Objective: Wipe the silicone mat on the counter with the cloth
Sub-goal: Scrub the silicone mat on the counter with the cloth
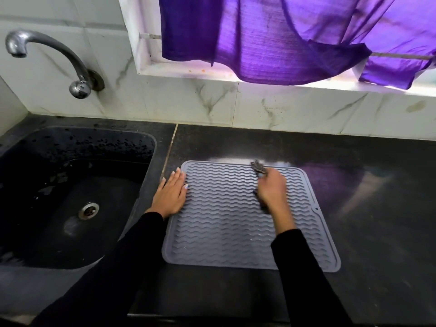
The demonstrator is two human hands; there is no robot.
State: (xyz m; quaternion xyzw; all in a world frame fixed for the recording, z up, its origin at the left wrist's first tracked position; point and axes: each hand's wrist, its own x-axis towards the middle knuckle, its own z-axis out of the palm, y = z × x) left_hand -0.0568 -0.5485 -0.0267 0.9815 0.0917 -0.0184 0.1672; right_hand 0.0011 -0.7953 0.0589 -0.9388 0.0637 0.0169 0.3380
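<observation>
A grey silicone mat [226,230] with wavy ridges lies flat on the black counter [377,208], right of the sink. My left hand [171,193] rests flat with fingers spread on the mat's left edge, pressing it down. My right hand [271,188] is closed around a dark grey cloth [257,168] on the mat's upper middle. Bits of the cloth stick out above the fingers and below the palm; the rest is hidden inside the hand.
A black sink [70,197] with a steel drain sits to the left, its rim close to the mat. A chrome tap [47,55] juts from the marble-tiled wall. A purple curtain [283,38] hangs over the window ledge behind the counter.
</observation>
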